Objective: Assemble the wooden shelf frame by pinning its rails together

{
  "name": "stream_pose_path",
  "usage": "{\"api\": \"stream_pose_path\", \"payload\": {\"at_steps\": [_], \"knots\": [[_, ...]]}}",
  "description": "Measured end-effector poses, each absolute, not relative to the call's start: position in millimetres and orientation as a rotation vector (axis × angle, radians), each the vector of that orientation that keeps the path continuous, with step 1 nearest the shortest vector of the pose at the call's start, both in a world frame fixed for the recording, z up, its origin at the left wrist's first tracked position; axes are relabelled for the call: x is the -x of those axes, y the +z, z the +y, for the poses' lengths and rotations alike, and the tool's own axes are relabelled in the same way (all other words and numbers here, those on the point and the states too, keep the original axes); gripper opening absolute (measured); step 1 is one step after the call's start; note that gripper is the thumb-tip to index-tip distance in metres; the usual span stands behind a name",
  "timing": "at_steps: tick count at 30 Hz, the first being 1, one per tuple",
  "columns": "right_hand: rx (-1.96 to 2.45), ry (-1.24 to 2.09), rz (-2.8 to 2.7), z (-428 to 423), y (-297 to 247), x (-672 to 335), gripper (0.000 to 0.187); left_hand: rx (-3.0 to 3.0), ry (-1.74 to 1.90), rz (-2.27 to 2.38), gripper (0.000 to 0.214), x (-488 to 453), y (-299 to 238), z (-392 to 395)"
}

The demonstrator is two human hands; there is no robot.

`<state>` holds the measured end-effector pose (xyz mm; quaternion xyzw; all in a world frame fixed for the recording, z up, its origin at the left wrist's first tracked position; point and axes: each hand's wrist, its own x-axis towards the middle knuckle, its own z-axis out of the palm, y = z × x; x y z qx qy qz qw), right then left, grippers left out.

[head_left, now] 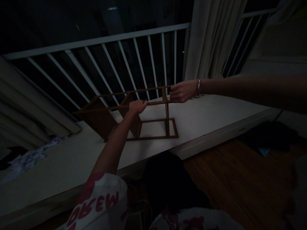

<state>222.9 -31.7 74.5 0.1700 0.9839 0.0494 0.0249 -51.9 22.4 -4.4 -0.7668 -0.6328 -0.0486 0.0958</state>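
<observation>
A brown wooden shelf frame with dark shelf panels lies on its side on the white window ledge. My left hand is closed around its upper near rail, around the middle of the frame. At the right end of the frame is my right hand, its fingers pinched together beside the end crosspiece. A thin, bent metal piece, which looks like a hex key, sticks out from those fingers against the rail. Dim light hides the fingertips and the exact point of contact.
Behind the ledge runs a white metal railing before a dark window. Curtains hang at both sides. Crumpled cloth lies on the ledge at left. Dark clothing lies at right, near the wooden floor.
</observation>
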Motion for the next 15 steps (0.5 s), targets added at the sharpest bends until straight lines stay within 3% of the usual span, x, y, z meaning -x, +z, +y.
{"api": "stream_pose_path", "payload": {"at_steps": [9, 15], "knots": [[-0.551, 0.269, 2.981, -31, 76, -190, 0.009, 2.284, -0.168, -1.809, 0.067, 54, -6, 22], [-0.36, 0.733, 2.879, -27, 69, -186, 0.018, 2.274, -0.188, -1.838, 0.068, 53, -8, 24]]}}
